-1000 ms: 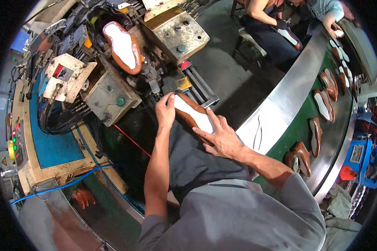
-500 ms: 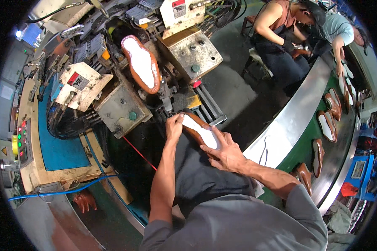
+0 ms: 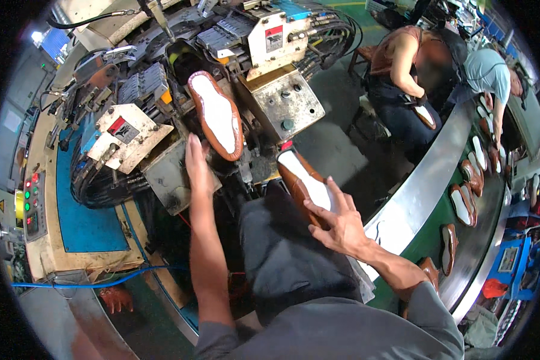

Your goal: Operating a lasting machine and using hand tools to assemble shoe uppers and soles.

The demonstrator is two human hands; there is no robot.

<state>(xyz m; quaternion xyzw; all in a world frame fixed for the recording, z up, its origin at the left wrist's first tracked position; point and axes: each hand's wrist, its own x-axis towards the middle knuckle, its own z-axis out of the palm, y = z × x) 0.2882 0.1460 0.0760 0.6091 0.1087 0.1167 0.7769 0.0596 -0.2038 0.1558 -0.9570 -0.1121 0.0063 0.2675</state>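
Note:
My right hand (image 3: 340, 223) grips a brown leather shoe (image 3: 293, 187), its white sole side turned up, thumb on one side and fingers across the sole. The shoe is tilted above my lap, its far end beside the machine. My left hand (image 3: 197, 161) is raised and holds nothing, fingers stretched out. It is just left of a second brown shoe (image 3: 215, 114), which sits white side up in the middle of the machine. Whether the left fingers touch that shoe I cannot tell.
Metal machine boxes (image 3: 285, 102) flank the mounted shoe. To the right, a conveyor (image 3: 429, 240) with a metal rim carries several brown shoes (image 3: 462, 204). Beyond it a seated co-worker (image 3: 396, 66) holds a shoe, and another person (image 3: 489, 72) reaches over the belt. Lit buttons (image 3: 28, 207) are at left.
My left hand has let go of the held shoe and moved up and left toward the machine. My right hand keeps the shoe, now slightly further right. The view has shifted a little.

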